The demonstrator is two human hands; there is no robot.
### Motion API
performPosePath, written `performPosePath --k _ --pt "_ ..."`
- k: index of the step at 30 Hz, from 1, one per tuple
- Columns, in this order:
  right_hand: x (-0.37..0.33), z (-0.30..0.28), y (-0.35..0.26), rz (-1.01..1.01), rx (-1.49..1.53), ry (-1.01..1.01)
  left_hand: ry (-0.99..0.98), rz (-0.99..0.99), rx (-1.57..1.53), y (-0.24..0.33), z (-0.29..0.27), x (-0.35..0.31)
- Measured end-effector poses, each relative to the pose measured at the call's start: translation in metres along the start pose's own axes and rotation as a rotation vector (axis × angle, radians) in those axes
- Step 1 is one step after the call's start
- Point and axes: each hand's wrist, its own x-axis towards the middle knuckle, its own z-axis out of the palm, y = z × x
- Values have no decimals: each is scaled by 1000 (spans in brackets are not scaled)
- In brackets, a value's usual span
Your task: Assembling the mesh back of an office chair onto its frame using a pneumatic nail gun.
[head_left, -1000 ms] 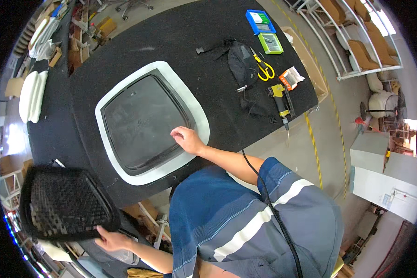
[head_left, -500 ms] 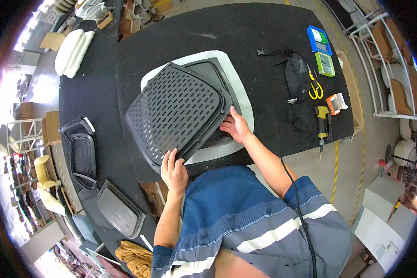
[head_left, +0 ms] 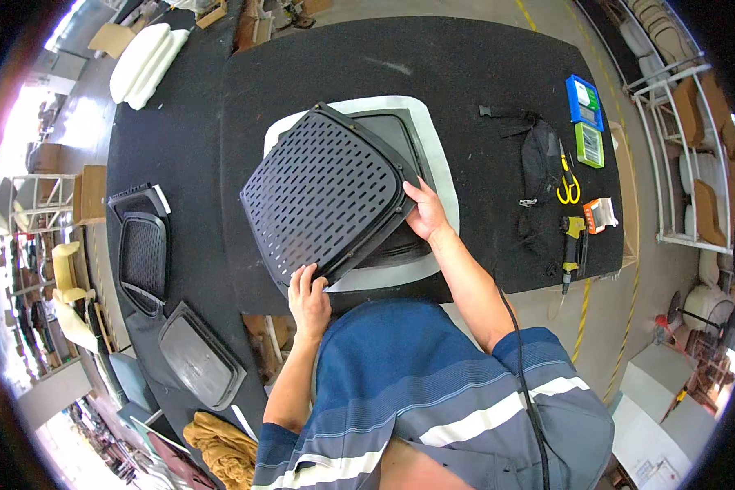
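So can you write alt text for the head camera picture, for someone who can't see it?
Seen from above, a person's left hand and right hand hold a black slotted panel tilted over a white-rimmed black panel on a black table. Yellow scissors and a black pouch lie to the right.

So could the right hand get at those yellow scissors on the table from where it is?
Probably yes. The right hand grips the slotted black panel, and the yellow scissors lie farther right on bare table, beside a black pouch. It would have to let go first.
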Motion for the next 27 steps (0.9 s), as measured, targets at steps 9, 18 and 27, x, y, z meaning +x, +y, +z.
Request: performPosePath --k 9,18,27 --pt "-53 -28 3 -71 58 -77 102 47 64 -7 -6 11" --pt "-77 -141 21 49 -256 416 -113 16 2 -19 48 13" --pt "-82 -123 -4 74 -854 416 -59 -239 -144 -33 42 1"
